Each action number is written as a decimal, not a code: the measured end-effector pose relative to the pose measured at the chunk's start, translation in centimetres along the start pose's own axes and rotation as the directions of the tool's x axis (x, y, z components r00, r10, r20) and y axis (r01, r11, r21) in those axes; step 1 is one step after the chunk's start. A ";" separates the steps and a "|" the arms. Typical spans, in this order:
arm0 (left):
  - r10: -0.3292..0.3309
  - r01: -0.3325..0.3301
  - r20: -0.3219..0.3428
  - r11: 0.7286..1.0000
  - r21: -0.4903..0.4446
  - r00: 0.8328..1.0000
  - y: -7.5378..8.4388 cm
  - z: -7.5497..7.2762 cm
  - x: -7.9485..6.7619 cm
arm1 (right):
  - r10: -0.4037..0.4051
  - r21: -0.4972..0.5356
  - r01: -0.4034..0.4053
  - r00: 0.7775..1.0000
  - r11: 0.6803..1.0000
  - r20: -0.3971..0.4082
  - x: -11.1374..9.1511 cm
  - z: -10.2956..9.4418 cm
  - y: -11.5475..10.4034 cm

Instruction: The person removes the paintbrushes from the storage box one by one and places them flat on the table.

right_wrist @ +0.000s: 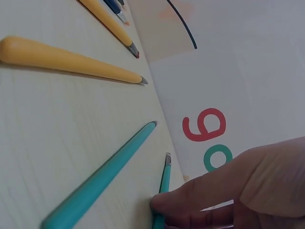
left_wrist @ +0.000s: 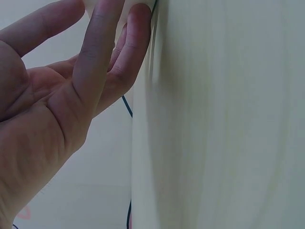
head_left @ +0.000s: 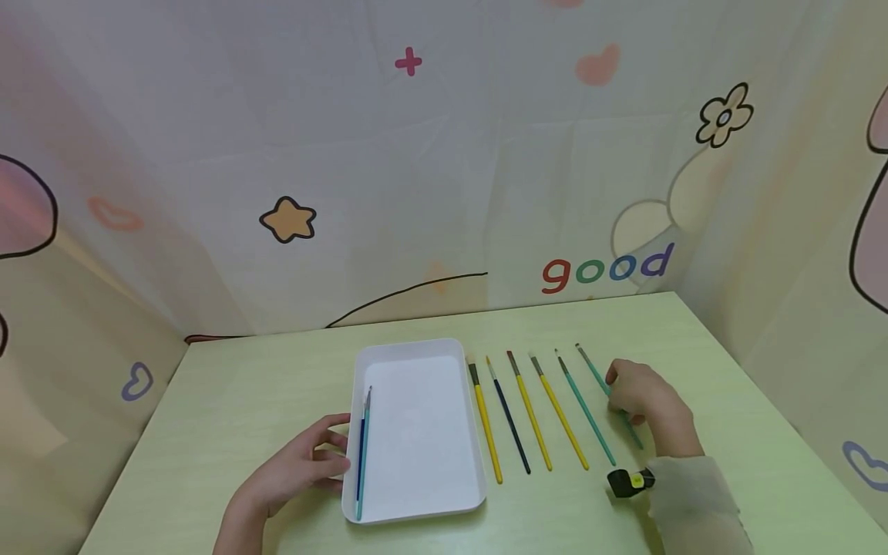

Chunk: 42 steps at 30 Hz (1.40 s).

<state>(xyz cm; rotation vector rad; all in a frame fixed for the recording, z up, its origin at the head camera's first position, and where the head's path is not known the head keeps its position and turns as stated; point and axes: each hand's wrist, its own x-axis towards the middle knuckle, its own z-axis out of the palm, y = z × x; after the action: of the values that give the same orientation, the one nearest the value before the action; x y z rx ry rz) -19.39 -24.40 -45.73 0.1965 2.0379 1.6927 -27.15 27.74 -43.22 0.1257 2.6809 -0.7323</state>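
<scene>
My left hand point(head_left: 301, 466) holds the left edge of a shallow white tray point(head_left: 423, 505), its fingertips and thumb at the rim. In the left wrist view the fingers point(left_wrist: 133, 43) bend toward the tray's wall. Two thin paintbrushes point(head_left: 364, 455), one dark blue and one teal, lie along the tray's left inner side. My right hand point(head_left: 641, 397) pinches the rightmost teal paintbrush point(head_left: 593, 366) near its middle, close over the table. In the right wrist view that brush point(right_wrist: 165, 179) shows its metal ferrule beyond the fingertips.
Between the tray and my right hand, several paintbrushes lie in a row: yellow ones point(head_left: 530, 412), a dark blue one point(head_left: 512, 420) and another teal one point(head_left: 590, 412). A patterned curtain point(head_left: 416, 193) borders the table's back point(head_left: 277, 370). A small black device point(head_left: 627, 483) sits by the right cuff.
</scene>
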 end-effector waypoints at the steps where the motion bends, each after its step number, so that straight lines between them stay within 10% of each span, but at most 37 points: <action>1: -0.003 0.003 -0.002 1.000 0.001 1.000 0.0 0.0 0.0 | -0.008 -0.009 0.008 1.000 1.000 -0.004 -0.1 -0.1 0.0; 20: -0.016 0.017 -0.013 1.000 0.021 1.000 0.2 0.2 0.0 | -0.226 0.177 0.263 0.952 0.948 -0.206 -1.0 0.1 -3.2; 33: 0.000 0.000 -0.012 1.000 0.010 1.000 0.3 0.2 0.2 | -0.277 0.524 0.346 0.938 0.778 -0.209 -0.6 3.3 -8.2; 42: 0.022 -0.022 -0.004 1.000 0.008 1.000 0.1 0.1 -0.1 | -0.397 0.715 0.317 0.916 0.622 -0.061 -0.9 6.4 -12.5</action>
<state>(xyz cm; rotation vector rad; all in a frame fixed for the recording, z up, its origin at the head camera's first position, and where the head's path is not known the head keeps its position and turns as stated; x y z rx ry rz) -19.28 -24.27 -45.60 0.2182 2.0528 1.7002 -26.49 13.69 -42.09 -0.2673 2.1716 -1.8399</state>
